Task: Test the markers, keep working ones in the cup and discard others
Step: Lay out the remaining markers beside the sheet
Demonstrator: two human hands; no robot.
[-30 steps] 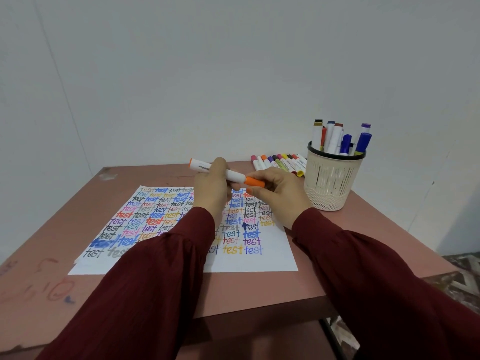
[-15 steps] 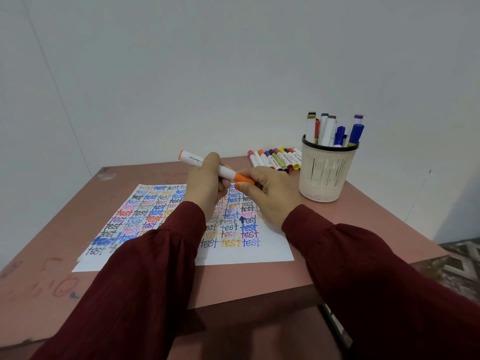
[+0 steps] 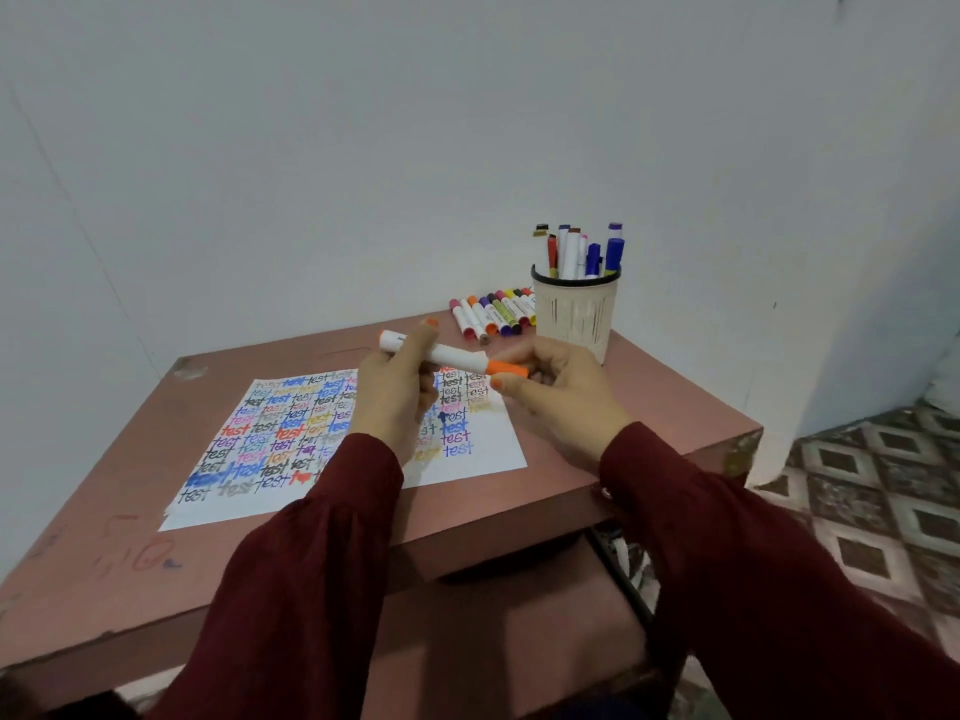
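A reddish-brown bench (image 3: 130, 439) stands in the corner against pale walls, its top scuffed, with a worn patch (image 3: 187, 368) at the far left corner and faint red and blue scribbles (image 3: 145, 556) near the front left edge. A white sheet of paper (image 3: 270, 439) lies flat across the middle, covered in rows of the word "test" in many colours; its near right part is bare. At the far right corner a cream ribbed cup (image 3: 575, 317) with a dark rim stands upright. Just left of the cup, a row of markers (image 3: 493, 314) lies side by side near the back edge, apart from the paper.
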